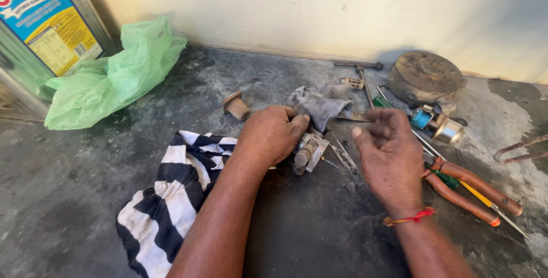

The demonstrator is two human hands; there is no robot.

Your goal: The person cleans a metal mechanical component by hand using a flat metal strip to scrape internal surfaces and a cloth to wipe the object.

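My left hand [269,135] is closed around a small metal part [309,151] with a cylindrical stub, resting it on the dark concrete floor. My right hand [388,155] hovers just to the right of it, fingers loosely curled and apart, holding nothing that I can see; a red thread band circles that wrist. A grey rag [319,105] lies crumpled just beyond my left hand. A thin flat metal strip [344,161] lies on the floor between my hands.
A black-and-white striped cloth [168,195] lies under my left forearm. Orange-handled pliers [471,189] and a screwdriver lie at right. A round rusty metal housing [425,77], a small brass-and-blue fitting [436,123], a green plastic bag [111,78] and a large tin [40,24] stand along the wall.
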